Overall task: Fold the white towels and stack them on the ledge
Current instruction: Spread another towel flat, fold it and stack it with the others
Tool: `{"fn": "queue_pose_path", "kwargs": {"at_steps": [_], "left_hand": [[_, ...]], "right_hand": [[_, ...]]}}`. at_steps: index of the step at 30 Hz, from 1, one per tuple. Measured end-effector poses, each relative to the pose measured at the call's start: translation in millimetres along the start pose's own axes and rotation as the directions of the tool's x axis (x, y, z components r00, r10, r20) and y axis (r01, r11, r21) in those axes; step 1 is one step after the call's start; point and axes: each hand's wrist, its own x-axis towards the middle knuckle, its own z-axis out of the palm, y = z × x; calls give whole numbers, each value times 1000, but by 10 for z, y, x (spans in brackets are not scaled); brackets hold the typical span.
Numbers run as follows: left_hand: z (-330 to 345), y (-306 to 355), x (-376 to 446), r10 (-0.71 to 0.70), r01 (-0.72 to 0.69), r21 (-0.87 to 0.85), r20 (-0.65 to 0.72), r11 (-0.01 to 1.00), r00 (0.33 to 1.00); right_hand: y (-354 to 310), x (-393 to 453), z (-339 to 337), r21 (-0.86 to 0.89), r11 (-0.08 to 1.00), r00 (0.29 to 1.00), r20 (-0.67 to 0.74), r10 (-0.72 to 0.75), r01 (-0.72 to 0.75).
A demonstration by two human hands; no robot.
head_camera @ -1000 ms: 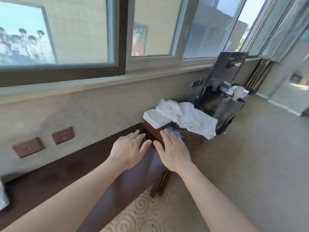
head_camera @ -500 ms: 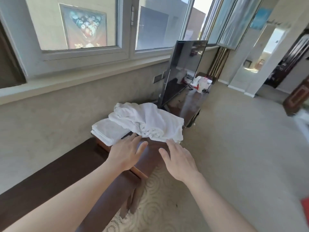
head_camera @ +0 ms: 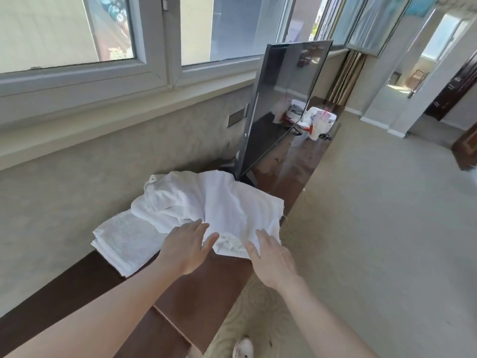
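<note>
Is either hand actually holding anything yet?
No. Both the left hand and right hand lie open, fingertips reaching the crumpled white towel's near edge.

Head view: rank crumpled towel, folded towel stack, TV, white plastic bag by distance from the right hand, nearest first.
From the right hand:
1. Crumpled towel, under its fingertips.
2. Folded towel stack, to the left, past the left hand.
3. TV, upright behind the towels.
4. White plastic bag, beyond the TV at the far end of the ledge.
</note>
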Motion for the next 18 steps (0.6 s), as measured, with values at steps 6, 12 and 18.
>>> {"fn": "queue_pose_path", "kwargs": {"at_steps": [6,12,18], "left_hand": [[322,-162,780,-174,175,40,-18,984,985],[465,-287,1499,-289,302,282,-90,911,953],[647,-599,2020,-597,574,275,0,771,802]], "right_hand": [[349,1184,132,39,999,995,100,-28,24],[504,2182,340,52,995,990,111,-86,80],[331,2850,573,-52,996,997,39,-72,74]]}}
